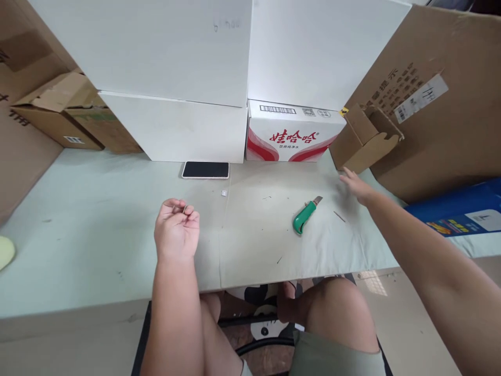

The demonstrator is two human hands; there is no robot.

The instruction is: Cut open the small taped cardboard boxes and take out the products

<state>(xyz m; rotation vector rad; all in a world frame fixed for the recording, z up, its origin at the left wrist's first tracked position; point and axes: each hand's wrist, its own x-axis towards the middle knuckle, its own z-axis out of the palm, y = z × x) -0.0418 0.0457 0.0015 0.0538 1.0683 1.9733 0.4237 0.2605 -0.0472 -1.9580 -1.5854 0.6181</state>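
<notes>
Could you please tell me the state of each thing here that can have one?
Left hand: closed, pinching a small thin object
Right hand: open, near the small cardboard box
Small cardboard box: open at the top
Green knife: lying down, blade out
Phone: flat, screen dark
Red-printed box: top closed

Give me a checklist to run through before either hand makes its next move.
1. Left hand grip: ok; fingertips pinch a small thin object, too small to identify.
2. Right hand off the open cardboard box: cannot tell; it is blurred close in front of it.
3. Green knife closed: not ok; its blade is out, pointing away from the person.
4. Phone lying flat: ok; dark screen up, in front of the white boxes.
5. Small white piece uncovered: ok; it lies in plain sight on the table, nearer the person than the phone.
</notes>
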